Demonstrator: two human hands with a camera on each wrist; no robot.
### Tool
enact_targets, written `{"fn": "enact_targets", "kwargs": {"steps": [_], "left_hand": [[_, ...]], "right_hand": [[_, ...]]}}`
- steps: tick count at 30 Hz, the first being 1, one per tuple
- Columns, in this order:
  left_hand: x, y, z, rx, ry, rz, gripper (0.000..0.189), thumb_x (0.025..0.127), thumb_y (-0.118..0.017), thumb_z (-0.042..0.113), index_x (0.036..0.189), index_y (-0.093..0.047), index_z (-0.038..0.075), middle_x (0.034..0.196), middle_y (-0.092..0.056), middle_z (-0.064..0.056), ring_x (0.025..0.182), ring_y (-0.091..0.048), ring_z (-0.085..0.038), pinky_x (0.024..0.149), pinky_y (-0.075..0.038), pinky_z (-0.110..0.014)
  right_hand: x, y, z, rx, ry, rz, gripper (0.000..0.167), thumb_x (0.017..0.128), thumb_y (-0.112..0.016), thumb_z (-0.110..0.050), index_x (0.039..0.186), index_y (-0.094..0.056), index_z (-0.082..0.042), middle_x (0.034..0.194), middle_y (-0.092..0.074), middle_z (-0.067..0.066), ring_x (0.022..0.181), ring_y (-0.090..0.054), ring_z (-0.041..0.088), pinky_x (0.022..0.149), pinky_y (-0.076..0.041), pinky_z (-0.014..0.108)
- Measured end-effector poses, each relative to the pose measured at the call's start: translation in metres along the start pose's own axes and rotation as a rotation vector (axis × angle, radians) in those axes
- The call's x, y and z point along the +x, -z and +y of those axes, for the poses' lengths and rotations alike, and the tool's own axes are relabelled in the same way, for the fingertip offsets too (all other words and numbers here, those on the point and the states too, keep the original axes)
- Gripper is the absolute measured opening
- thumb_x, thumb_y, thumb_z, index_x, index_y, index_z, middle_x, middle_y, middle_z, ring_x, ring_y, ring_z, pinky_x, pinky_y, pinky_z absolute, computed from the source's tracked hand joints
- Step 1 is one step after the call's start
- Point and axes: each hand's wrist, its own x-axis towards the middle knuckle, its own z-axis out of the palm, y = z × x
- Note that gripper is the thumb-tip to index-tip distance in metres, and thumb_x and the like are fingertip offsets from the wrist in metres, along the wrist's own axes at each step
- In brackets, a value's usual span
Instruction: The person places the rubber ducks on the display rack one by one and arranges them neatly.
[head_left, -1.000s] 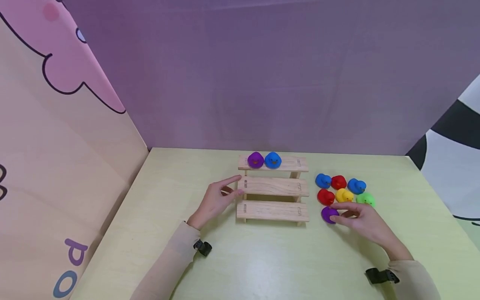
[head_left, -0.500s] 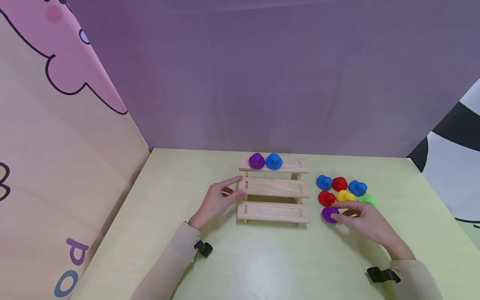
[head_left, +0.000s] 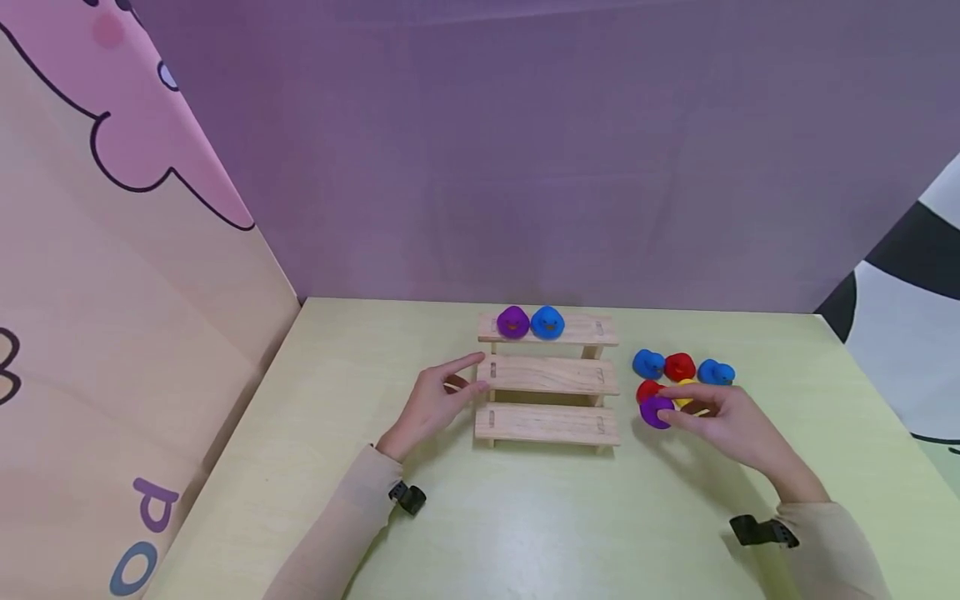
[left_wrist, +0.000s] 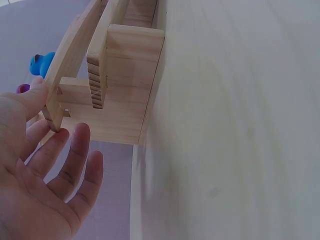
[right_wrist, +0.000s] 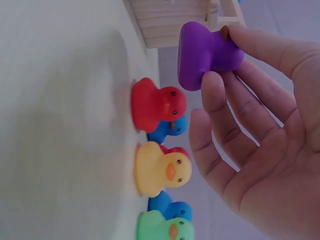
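Observation:
My right hand [head_left: 723,425] pinches a purple rubber duck [right_wrist: 202,55] between thumb and fingers, and the right wrist view shows it raised off the table. With thumb on top and fingertips beneath, my left hand [left_wrist: 47,155] pinches the left end of the middle board of a three-step wooden stand [head_left: 553,375]. On the top step, toward its left, sit another purple duck [head_left: 513,322] and a blue duck [head_left: 547,322]. Close beside the raised duck are a red duck [right_wrist: 155,105], a yellow duck [right_wrist: 162,169] and a green duck [right_wrist: 165,226]; my right hand covers the green one in the head view.
Behind those lie a blue duck [head_left: 648,364], a red duck [head_left: 680,367] and another blue duck [head_left: 716,372] on the pale tabletop [head_left: 525,533]. A purple backdrop [head_left: 525,167] rises at the table's far edge, and a printed panel [head_left: 150,333] borders the left side.
My right hand has lifted the purple duck from the table and moved slightly away from the head camera, now covering the green duck. The left hand stays at the stand.

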Motion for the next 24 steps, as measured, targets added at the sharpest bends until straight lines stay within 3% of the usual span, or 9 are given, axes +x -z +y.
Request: {"fn": "enact_targets", "kwargs": {"steps": [6, 13, 24], "left_hand": [[0.000, -0.002, -0.001, 0.004, 0.003, 0.004, 0.049, 0.099, -0.079, 0.032, 0.147, -0.066, 0.032, 0.128, -0.075, -0.009, 0.097, -0.070, -0.019, 0.073, -0.058, -0.032], [-0.001, -0.001, -0.001, 0.002, -0.013, -0.011, 0.050, 0.099, -0.078, 0.035, 0.148, -0.066, 0.031, 0.126, -0.076, -0.011, 0.097, -0.071, -0.019, 0.075, -0.059, -0.032], [0.001, 0.000, -0.002, 0.014, -0.014, -0.002, 0.050, 0.100, -0.077, 0.032, 0.148, -0.065, 0.030, 0.128, -0.075, -0.010, 0.096, -0.070, -0.020, 0.073, -0.058, -0.032]], "right_hand": [[0.005, 0.007, -0.009, 0.004, 0.023, -0.011, 0.042, 0.099, -0.079, -0.036, 0.133, -0.075, -0.012, 0.118, -0.077, 0.011, 0.095, -0.071, 0.013, 0.073, -0.057, 0.027], [0.009, 0.014, -0.018, 0.018, 0.034, 0.013, 0.041, 0.099, -0.079, -0.036, 0.133, -0.075, -0.014, 0.122, -0.073, 0.011, 0.093, -0.072, 0.008, 0.075, -0.057, 0.026], [0.027, 0.024, -0.035, 0.063, 0.033, 0.018, 0.045, 0.100, -0.077, -0.036, 0.136, -0.073, -0.011, 0.117, -0.078, 0.015, 0.092, -0.071, 0.015, 0.071, -0.057, 0.029]]}}
